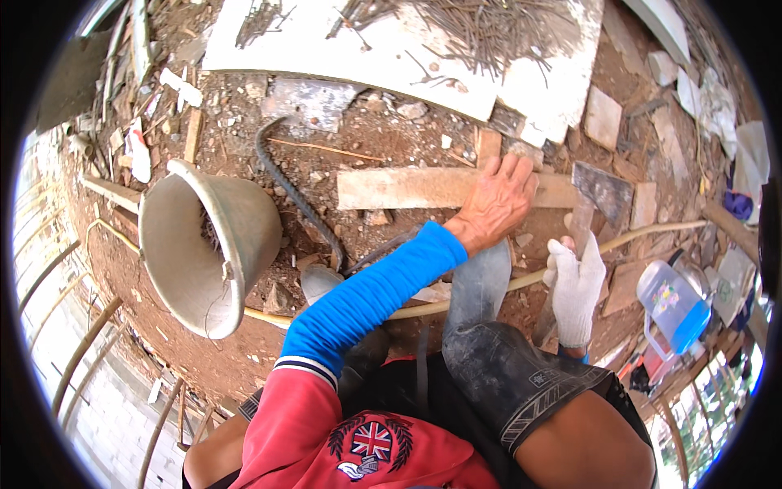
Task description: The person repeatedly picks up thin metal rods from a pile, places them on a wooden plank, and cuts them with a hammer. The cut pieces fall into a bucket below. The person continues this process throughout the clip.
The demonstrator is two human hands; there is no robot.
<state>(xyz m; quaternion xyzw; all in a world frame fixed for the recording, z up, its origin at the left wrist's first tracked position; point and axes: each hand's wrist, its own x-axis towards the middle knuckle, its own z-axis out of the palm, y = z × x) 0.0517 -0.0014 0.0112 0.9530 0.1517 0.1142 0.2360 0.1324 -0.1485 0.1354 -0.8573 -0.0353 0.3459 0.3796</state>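
Note:
A pale wooden board lies crosswise on the dirt. My bare left hand is closed over its right part, fingers bent over the far edge, beside a small wood block. In a white glove, my right hand grips the wooden handle of a hatchet. The dark, worn hatchet head is at the right end of the board, just right of my left hand. Whether the blade touches the wood I cannot tell. My grey rubber boot is close to the board's near side.
A pale bucket lies tipped at the left. Beyond it curves a dark bent bar. A white sheet bearing many nails is at the back. A yellowish hose crosses near my boots; a clear jug with blue liquid is at right.

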